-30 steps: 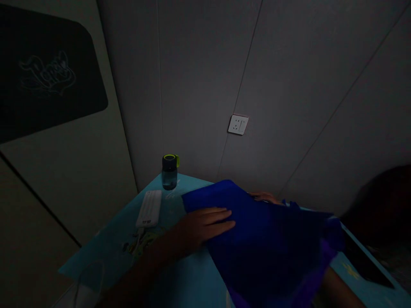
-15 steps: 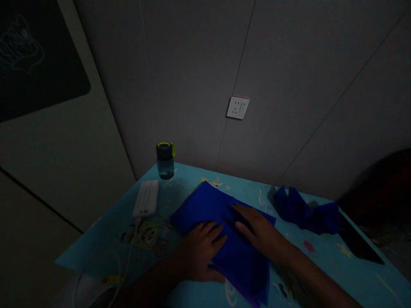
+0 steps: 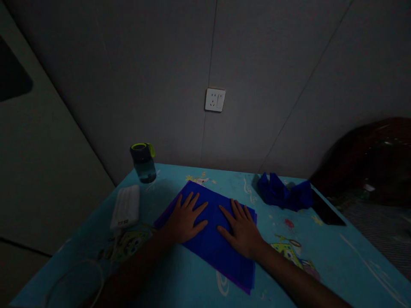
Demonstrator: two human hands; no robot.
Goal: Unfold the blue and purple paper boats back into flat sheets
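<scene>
In the head view, the only one we have, we see the blue sheet (image 3: 221, 239) lying flat near the middle of the light-blue table (image 3: 180, 278), its corners turned askew to the table's edges; a second ago it was lifted and slanted, hiding much of the right forearm, and half a second ago it was already down, with both hands blurred over it. Now our left hand (image 3: 186, 219) rests palm down on its left part, fingers spread wide and gripping nothing; our right hand (image 3: 243, 233) lies likewise on its right part, fingers fanned, open, holding nothing; the two are apart, with bare blue between them.

We take this to mean that the handling has passed from lifting and placing to pressing or smoothing; purple shows along the left and lower edges and at the right corner, so we judge there is another layer beneath, not quite lined up; whether it is paper or cloth we cannot tell.

The folded blue piece (image 3: 284, 194) at the right rear, largely masked by the raised sheet a second ago, is in plain sight, just beside a black slab (image 3: 327, 209); the bottle (image 3: 144, 164) and the white power bank (image 3: 126, 207) stay to the left, clear of the sheet.
</scene>
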